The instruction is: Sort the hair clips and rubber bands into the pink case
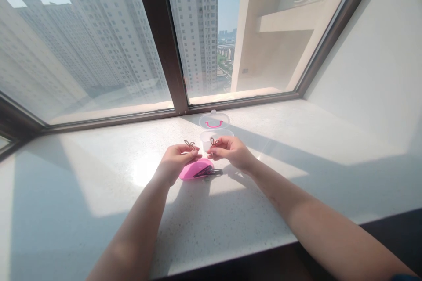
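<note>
Both my hands hover over a white stone windowsill. My left hand is closed in a pinch on a small dark metal clip. My right hand pinches a second small dark clip. The two hands are close together, fingertips almost touching. Just below them lies a pink oval object with dark hair clips resting on and beside it. Behind the hands stands a small clear plastic box with its lid raised, showing a pink handle.
A large window with a dark frame runs along the sill's far edge, with tall buildings outside. A white wall rises at the right. The sill's near edge drops off in front of me. Sunlight and shadow bands cross the surface.
</note>
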Demonstrator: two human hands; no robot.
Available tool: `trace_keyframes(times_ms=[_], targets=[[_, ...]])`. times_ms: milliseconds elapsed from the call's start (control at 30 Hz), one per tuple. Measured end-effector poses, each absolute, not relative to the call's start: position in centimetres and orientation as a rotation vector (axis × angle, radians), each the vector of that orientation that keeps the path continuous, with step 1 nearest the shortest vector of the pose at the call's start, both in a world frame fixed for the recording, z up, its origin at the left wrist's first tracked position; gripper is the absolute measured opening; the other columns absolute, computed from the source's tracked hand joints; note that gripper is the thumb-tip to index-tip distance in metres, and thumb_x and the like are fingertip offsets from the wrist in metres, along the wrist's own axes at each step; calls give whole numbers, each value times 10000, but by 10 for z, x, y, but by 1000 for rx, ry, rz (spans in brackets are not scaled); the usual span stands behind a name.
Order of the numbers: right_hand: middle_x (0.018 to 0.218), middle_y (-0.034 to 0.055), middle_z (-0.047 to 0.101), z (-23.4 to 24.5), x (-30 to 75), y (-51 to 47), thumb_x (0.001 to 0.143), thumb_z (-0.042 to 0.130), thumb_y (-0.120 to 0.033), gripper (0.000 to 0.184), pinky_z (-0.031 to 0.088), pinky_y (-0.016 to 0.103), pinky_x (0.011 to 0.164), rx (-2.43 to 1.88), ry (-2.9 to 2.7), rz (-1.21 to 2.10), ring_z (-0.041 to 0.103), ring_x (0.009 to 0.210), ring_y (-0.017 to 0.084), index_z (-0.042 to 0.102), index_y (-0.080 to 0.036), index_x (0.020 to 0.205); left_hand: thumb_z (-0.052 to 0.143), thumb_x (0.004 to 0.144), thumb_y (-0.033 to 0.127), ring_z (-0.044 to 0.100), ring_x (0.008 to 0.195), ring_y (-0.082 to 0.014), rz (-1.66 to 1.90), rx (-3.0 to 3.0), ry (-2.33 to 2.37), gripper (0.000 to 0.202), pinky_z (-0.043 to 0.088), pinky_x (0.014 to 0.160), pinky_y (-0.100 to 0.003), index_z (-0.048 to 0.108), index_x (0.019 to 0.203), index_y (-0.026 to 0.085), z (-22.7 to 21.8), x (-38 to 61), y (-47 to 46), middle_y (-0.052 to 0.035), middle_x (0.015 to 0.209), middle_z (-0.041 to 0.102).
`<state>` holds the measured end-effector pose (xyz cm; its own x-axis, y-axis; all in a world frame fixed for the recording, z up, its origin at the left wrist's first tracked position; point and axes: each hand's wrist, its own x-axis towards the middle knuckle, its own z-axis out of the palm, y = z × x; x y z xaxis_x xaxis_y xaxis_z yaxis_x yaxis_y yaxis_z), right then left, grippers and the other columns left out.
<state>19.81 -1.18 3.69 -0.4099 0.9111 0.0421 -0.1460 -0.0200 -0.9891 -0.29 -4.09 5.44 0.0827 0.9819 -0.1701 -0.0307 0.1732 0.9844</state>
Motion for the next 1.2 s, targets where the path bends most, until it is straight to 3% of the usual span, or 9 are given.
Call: trace_keyframes(times_ms=[100,333,533,833,1200], targets=[[765,72,718,37,198,-11,719,751,-328,247,533,256,565,-857,-1424,1553,680,605,146,637,-128,810,762,718,280,695,849,-208,1000,1115,1194,255,538,771,-299,676,860,86,56,0,-42,-104,869,695],[821,65,724,35,200,-6,602,821,-244,301,540,314,717,-853,-1336,1561,683,722,165,674,-129,838,658,805,316,654,690,-140,1050,1224,1213,212,495,639,-244,626,857,112,57,7,-44,-57,739,678],[747,42,707,35,199,-8,582,824,-234,285,527,305,697,-830,-1281,1610,664,686,155,693,-128,813,681,775,307,643,688,-149,1085,1225,1144,217,480,642,-254,633,851,109,53,15,-44,-56,716,678],[815,80,726,37,197,-10,634,798,-282,290,534,292,685,-881,-1317,1580,691,746,175,686,-124,850,688,760,328,646,673,-163,1115,1304,1148,245,493,639,-279,645,857,106,47,17,-41,-56,731,676],[692,26,664,37,196,-12,640,771,-249,227,437,246,555,-865,-1396,1572,591,583,118,659,-125,794,666,780,346,644,676,-163,1175,1365,1191,256,492,645,-279,658,882,111,45,12,-37,-57,753,679]])
